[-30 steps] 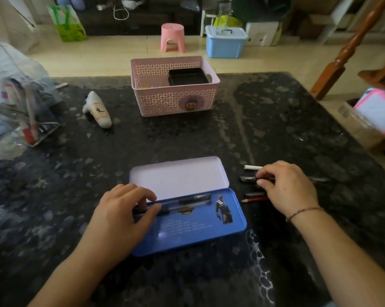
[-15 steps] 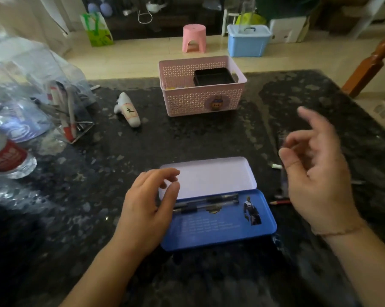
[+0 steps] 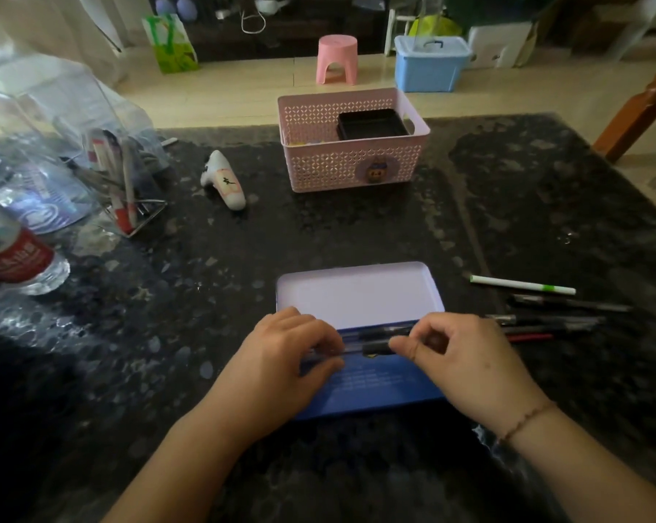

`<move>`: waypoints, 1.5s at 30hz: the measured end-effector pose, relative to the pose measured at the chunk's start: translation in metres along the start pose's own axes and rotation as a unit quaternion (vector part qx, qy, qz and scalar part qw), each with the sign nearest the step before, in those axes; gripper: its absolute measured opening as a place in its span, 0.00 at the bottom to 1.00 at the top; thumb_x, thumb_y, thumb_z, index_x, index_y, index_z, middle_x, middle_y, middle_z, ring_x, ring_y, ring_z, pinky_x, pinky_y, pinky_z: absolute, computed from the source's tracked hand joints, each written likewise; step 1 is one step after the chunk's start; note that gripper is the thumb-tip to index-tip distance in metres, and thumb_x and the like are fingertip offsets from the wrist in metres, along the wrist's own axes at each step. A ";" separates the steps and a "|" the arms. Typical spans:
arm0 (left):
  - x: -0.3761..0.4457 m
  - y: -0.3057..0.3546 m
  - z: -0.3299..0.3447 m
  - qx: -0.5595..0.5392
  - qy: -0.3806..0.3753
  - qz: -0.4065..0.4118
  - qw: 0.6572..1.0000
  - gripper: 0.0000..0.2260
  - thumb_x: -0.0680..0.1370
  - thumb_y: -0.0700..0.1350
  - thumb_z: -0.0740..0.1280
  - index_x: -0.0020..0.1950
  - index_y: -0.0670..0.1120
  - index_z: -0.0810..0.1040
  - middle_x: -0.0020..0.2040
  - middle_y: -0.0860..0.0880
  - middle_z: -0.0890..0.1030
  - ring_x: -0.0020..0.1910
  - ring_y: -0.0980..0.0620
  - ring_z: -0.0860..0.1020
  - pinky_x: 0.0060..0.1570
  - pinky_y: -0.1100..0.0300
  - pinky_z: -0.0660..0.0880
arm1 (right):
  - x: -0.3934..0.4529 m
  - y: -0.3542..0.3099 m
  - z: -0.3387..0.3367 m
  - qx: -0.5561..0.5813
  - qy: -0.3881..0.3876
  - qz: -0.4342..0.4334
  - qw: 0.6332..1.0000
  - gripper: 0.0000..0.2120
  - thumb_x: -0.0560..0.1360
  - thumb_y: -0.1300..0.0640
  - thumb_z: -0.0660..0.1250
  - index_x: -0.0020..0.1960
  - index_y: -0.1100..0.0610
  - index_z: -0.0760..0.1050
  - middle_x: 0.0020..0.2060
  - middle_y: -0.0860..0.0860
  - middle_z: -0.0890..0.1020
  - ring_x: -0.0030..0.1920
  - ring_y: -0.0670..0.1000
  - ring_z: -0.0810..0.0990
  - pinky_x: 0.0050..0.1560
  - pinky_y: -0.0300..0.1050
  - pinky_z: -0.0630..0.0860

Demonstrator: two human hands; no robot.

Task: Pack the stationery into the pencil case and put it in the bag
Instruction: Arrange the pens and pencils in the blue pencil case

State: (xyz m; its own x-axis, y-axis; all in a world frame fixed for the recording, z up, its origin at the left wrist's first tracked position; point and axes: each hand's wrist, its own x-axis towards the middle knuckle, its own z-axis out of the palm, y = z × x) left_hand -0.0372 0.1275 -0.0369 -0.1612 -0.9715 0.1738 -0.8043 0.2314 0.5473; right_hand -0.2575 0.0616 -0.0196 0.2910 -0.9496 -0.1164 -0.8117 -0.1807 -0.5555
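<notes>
- Nearest the person, the left hand (image 3: 281, 362) and right hand (image 3: 458, 366) rest over the open pencil case (image 3: 379, 390), each pinching one end of a clear pen (image 3: 364, 349), probably to lay it flat beside the pen already inside.
- Behind the hands, the case's lid (image 3: 358, 292) lies back on the dark worktop (image 3: 318, 235), leaving the tray clear for loading.
- Just right of the case, near the right hand, the loose pens (image 3: 553, 320) and a white pen (image 3: 522, 285) wait unpacked.
- Farther back stands a pink basket (image 3: 351, 164); which bag is meant I cannot tell.
</notes>
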 end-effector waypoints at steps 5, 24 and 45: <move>0.001 -0.002 0.007 0.036 -0.009 0.013 0.999 0.05 0.72 0.52 0.68 0.45 0.55 0.82 0.45 0.58 0.78 0.44 0.57 0.76 0.48 0.52 0.77 | -0.003 -0.002 0.006 -0.084 0.014 -0.016 0.996 0.17 0.69 0.34 0.65 0.37 0.49 0.75 0.28 0.45 0.77 0.31 0.43 0.75 0.30 0.37 0.69; 0.003 -0.006 0.013 0.064 0.016 0.011 0.998 0.09 0.71 0.57 0.64 0.41 0.55 0.81 0.41 0.59 0.77 0.41 0.55 0.73 0.42 0.50 0.76 | -0.002 0.002 0.015 -0.158 0.068 -0.083 0.982 0.18 0.73 0.34 0.57 0.46 0.49 0.69 0.41 0.48 0.80 0.42 0.53 0.79 0.34 0.45 0.65; 0.002 -0.003 0.012 0.046 0.018 -0.014 0.999 0.08 0.72 0.55 0.68 0.46 0.54 0.82 0.43 0.59 0.77 0.41 0.58 0.77 0.42 0.55 0.79 | 0.045 0.134 -0.071 -0.147 0.159 0.208 0.954 0.11 0.72 0.58 0.70 0.55 0.51 0.80 0.52 0.53 0.80 0.54 0.56 0.76 0.50 0.48 0.74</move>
State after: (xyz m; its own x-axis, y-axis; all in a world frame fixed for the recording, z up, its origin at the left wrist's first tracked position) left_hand -0.0421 0.1243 -0.0477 -0.1192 -0.9746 0.1898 -0.8572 0.1975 0.4756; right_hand -0.3893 -0.0238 -0.0411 -0.2178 -0.9760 0.0044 -0.9442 0.2096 -0.2543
